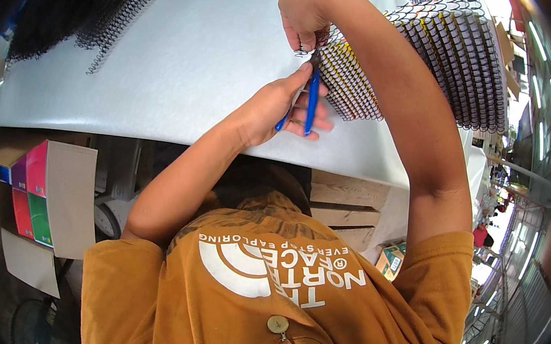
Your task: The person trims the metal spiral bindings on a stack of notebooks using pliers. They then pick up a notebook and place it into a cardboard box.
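From here I see a pale desk [212, 65] bearing a stack of coil-bound books [470, 54] at right, black wire coils [119, 26] at upper left. The right hand [308, 17] bends its fingers together by the stack's left edge; I can't tell what they grip. The left hand's [276, 105] fingers loosely wrap blue-handled pliers [312, 105], nose at that edge.

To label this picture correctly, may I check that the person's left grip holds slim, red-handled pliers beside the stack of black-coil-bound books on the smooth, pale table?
Almost: the head view shows that the slim pliers have blue handles, not red. The rest stands: the left grip holds them beside the stack of black-coil-bound books on the smooth, pale table.
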Demonstrator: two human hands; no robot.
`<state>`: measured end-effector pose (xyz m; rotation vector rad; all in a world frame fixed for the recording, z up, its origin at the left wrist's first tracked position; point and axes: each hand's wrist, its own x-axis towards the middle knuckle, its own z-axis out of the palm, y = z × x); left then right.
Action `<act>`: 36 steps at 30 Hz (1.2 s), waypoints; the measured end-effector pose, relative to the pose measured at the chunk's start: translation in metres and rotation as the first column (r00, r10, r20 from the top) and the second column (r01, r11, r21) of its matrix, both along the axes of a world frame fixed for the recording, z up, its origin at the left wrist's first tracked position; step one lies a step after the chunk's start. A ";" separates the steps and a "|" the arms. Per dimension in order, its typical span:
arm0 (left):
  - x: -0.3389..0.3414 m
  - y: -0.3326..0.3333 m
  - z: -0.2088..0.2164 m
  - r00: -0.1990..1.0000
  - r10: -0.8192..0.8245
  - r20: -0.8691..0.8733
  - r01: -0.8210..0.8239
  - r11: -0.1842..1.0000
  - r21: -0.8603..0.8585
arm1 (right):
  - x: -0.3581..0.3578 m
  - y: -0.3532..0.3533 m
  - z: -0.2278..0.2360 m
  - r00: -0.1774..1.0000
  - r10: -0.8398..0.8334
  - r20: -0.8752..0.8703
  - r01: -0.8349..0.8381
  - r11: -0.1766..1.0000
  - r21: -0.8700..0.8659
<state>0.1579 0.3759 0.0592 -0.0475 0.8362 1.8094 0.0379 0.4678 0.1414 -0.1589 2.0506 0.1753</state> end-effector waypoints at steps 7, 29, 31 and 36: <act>0.003 -0.003 -0.005 0.994 -0.058 -0.088 0.061 0.998 0.032 | 0.006 -0.002 0.004 0.990 0.091 -0.110 -0.066 0.975 0.213; -0.003 0.002 0.004 0.995 -0.064 -0.071 0.071 0.994 0.089 | 0.005 0.010 0.017 0.995 0.062 -0.084 -0.060 0.998 0.036; -0.006 0.000 -0.007 0.990 -0.100 -0.098 0.112 0.985 0.128 | 0.004 0.010 0.016 0.990 0.098 -0.102 -0.093 0.994 0.054; 0.001 -0.007 0.004 0.978 -0.124 -0.165 0.129 0.991 0.020 | 0.010 0.002 0.022 0.981 0.136 -0.139 -0.113 0.981 0.160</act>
